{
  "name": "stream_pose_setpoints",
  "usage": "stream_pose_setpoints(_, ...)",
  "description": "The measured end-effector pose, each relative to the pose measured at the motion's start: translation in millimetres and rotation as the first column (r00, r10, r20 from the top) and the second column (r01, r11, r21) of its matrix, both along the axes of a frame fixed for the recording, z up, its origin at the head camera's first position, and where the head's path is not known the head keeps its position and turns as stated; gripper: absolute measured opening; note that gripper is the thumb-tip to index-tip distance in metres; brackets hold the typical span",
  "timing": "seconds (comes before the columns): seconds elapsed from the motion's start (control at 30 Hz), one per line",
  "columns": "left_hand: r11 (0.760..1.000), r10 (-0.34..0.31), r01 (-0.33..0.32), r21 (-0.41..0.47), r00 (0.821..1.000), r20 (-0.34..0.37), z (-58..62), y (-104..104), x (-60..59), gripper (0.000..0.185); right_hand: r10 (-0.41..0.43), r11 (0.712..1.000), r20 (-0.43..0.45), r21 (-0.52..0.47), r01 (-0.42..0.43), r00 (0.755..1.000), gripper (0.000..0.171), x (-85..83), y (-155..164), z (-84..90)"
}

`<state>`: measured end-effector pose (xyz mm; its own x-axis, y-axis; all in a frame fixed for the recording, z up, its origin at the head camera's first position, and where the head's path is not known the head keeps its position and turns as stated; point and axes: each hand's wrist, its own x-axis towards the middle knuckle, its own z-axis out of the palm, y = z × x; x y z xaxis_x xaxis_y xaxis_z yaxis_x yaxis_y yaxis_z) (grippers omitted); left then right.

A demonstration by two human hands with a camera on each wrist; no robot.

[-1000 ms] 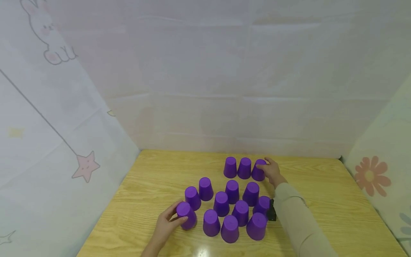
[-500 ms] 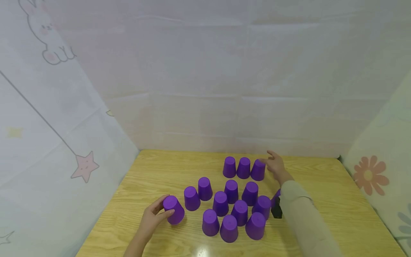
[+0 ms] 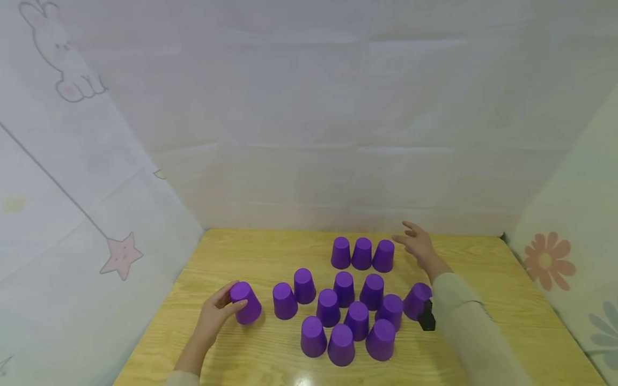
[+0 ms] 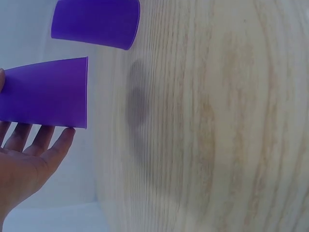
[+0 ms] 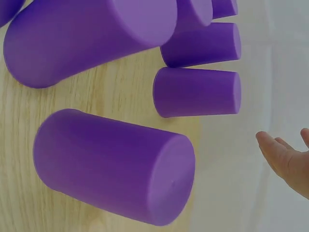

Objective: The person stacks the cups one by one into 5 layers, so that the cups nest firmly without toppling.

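Observation:
My left hand point(image 3: 211, 320) grips a purple plastic cup point(image 3: 246, 304), bottom side up, at the left of the group. In the left wrist view the held cup point(image 4: 46, 94) hangs just off the wooden table, thumb on one side and fingers along the other. Over the back right of the table, my right hand point(image 3: 419, 245) is held out with loosely spread fingers and nothing in them. Nearest to it stands the end cup point(image 3: 383, 256) of a back row of three. The right wrist view has the right hand point(image 5: 292, 162) apart from the cups.
Several more upturned purple cups stand mid-table, among them a front one point(image 3: 341, 346) and a left one point(image 3: 285, 301). A cup point(image 3: 417, 300) at the right is partly covered by a black device point(image 3: 427, 316) on the right wrist. A patterned cloth point(image 3: 309, 177) hangs behind the table point(image 3: 227, 252).
My left hand has carried its cup leftward, away from the group. The right hand has let go of the back row's end cup and drawn off to the right.

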<state>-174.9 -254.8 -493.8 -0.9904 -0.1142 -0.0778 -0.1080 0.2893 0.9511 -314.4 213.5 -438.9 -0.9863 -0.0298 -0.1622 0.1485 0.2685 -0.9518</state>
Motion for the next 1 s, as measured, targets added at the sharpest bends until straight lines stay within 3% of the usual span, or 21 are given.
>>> stream_pose_setpoints(0.23, 1.000, -0.019, 0.019, 0.014, 1.000, -0.002, 1.9, -6.3, -19.8, 0.065, 0.057, 0.996, -0.034, 0.065, -0.054, 0.998, 0.072, 10.2, 6.6, 7.2)
stream_pose_setpoints(0.6, 0.998, -0.061, 0.061, 0.022, 0.998, -0.019, 5.8, -6.8, -54.3, 0.066, 0.186, 0.977, -0.108, 0.130, -0.171, 0.977, 0.075, 34.4, 26.3, 3.0)
stream_pose_setpoints(1.0, 0.998, -0.053, 0.054, 0.016, 0.997, -0.056, 15.3, 7.6, -95.0, 0.069, 0.189, 0.975, -0.126, 0.140, -0.171, 0.974, 0.074, 59.4, 42.0, -5.7)
